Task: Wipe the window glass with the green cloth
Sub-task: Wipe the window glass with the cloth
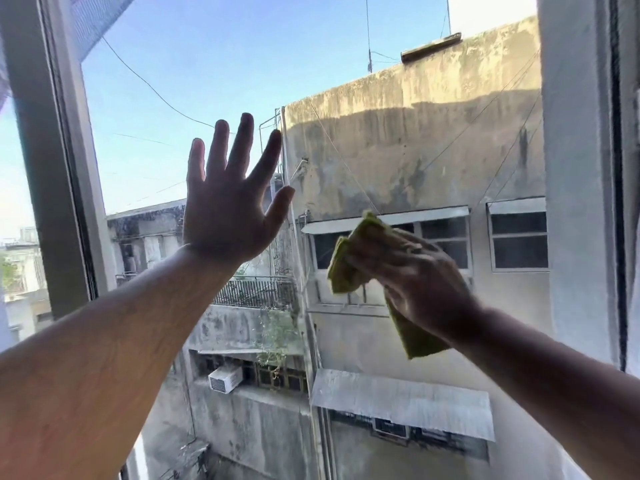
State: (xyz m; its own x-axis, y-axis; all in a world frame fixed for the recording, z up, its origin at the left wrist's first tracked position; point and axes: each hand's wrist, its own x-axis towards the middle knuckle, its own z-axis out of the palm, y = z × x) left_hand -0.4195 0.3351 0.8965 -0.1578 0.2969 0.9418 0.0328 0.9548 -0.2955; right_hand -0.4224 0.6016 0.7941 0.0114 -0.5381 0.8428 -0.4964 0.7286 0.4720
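Note:
The window glass [346,81] fills the middle of the head view, with sky and stained buildings behind it. My left hand [228,209] is raised flat at the pane, fingers spread, holding nothing. My right hand [412,275] is lower and to the right, blurred, gripping the green cloth [346,268]. The cloth is bunched; one part sticks out left of the fingers and a tail hangs below the wrist. Whether the cloth touches the glass I cannot tell.
A grey window frame post [52,168] runs down the left side. A pale frame with a dark seal [616,168] stands on the right. Both forearms reach in from the lower corners.

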